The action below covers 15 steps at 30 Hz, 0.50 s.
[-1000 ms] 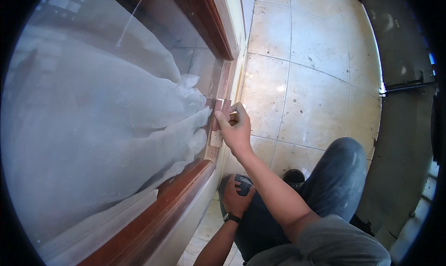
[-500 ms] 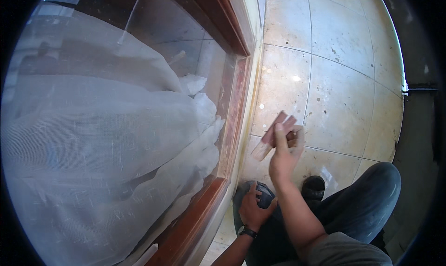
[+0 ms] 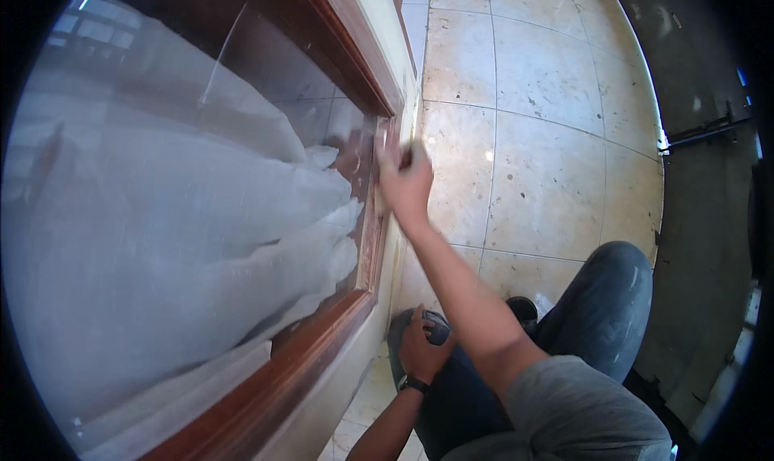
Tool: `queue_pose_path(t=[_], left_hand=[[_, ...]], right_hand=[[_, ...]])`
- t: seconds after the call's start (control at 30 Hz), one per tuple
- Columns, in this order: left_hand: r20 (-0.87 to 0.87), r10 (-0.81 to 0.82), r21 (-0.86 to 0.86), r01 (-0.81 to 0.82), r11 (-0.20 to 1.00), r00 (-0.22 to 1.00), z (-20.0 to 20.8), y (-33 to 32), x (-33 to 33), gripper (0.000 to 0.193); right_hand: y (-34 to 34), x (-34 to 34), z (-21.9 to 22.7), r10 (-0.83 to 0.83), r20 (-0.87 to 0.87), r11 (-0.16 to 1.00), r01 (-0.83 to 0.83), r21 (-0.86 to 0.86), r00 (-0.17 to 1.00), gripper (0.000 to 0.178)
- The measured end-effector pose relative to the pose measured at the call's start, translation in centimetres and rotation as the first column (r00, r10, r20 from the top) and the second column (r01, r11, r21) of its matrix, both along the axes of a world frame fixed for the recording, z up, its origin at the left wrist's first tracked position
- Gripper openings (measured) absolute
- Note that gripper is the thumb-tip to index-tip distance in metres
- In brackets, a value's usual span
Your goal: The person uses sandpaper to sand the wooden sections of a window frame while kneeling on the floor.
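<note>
At the far end of the bare sill of a wooden window frame, my right hand is closed and blurred by motion. It presses a folded piece of reddish-brown sandpaper against the wood, mostly hidden by the fingers. That sill looks pale and worn, while the frame's sides keep a dark red-brown finish. My left hand, with a watch on its wrist, rests on my left knee. Its index finger is stretched out and it holds nothing.
Behind the glass pane on the left hangs a white sheer curtain. Stained beige floor tiles spread out ahead and to the right. A dark panel with a metal bolt stands along the right side.
My right hand has moved forward and left with the sandpaper, from above the floor onto the sill. The view has shifted slightly; my left hand stays on the knee.
</note>
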<state>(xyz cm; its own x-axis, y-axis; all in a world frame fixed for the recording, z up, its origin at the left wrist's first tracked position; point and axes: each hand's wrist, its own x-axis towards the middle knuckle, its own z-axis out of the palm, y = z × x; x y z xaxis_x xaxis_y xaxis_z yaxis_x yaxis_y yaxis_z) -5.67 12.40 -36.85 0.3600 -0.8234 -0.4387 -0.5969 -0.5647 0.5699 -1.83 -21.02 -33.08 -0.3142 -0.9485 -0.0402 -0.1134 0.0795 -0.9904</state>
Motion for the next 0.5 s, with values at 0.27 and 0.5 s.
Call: queue_pose_path(t=[0.27, 0.5], left_hand=[[0.015, 0.011, -0.006, -0.011, 1.0, 1.0, -0.1, 0.9, 0.9, 0.104], [0.002, 0.033, -0.01, -0.033, 0.999, 0.999, 0.3, 0.2, 0.8, 0.101]], right_hand=[[0.7, 0.1, -0.6, 0.112, 0.142, 0.981, -0.132, 0.144, 0.983, 0.041], [0.1, -0.7, -1.1, 0.052, 0.222, 0.979, -0.094, 0.183, 0.974, 0.036]])
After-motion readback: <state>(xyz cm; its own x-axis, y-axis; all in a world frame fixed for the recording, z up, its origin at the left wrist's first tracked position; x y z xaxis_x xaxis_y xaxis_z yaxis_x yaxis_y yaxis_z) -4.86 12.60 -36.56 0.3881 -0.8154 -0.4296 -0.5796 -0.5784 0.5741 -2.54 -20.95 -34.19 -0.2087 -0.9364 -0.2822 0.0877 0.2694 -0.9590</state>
